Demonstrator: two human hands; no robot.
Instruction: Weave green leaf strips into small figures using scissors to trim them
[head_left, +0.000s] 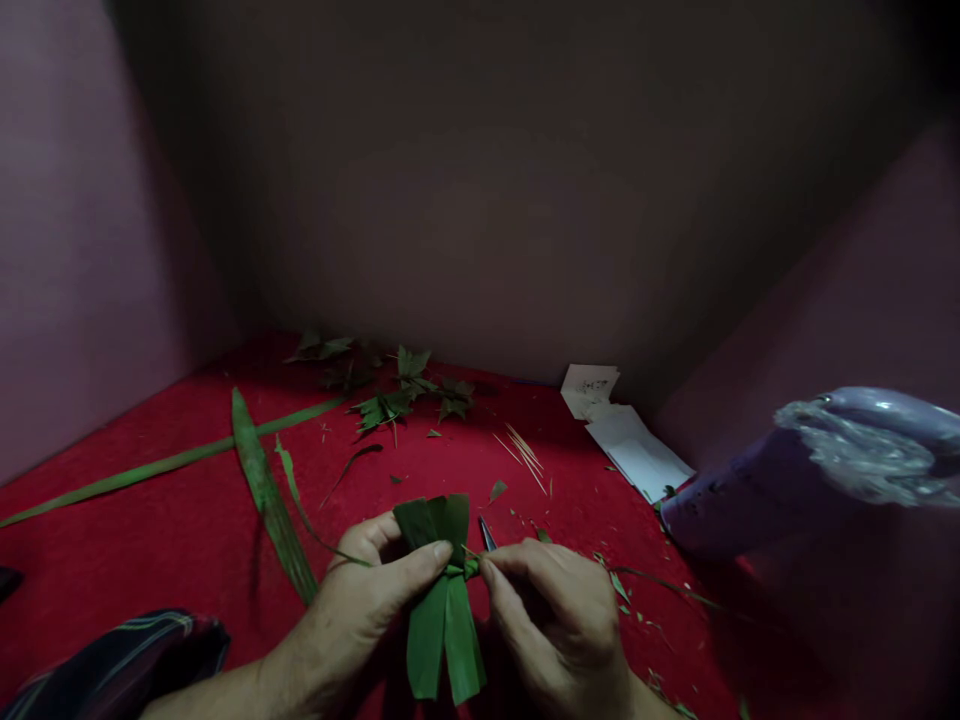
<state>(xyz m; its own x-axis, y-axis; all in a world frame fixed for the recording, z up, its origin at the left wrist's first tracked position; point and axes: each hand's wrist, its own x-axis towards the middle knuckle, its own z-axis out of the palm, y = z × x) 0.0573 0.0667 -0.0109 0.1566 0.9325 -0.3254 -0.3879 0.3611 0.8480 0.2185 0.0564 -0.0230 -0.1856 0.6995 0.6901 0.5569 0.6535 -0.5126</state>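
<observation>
Low in the middle of the head view, a green leaf bow (442,640) is held with its strips spread above and below a tied centre. My left hand (367,600) is closed on its left side, the thumb pressing the leaf just beside the knot. At the knot's right, my right hand (559,605) pinches finger and thumb together around what looks like a thin pale stick, mostly hidden by the fingertips. A narrow fibre strip (315,530) trails from the left hand. Just beyond the right fingers, a pointed metal blade (487,535) shows in part.
Several thin sticks (525,455) lie on the red floor cloth (427,465). Cut leaf pieces (382,408) are at the back, long leaf strips (266,490) at left. White card (637,445) lies right, near a purple cylindrical container (735,500) with clear plastic. Walls border the area.
</observation>
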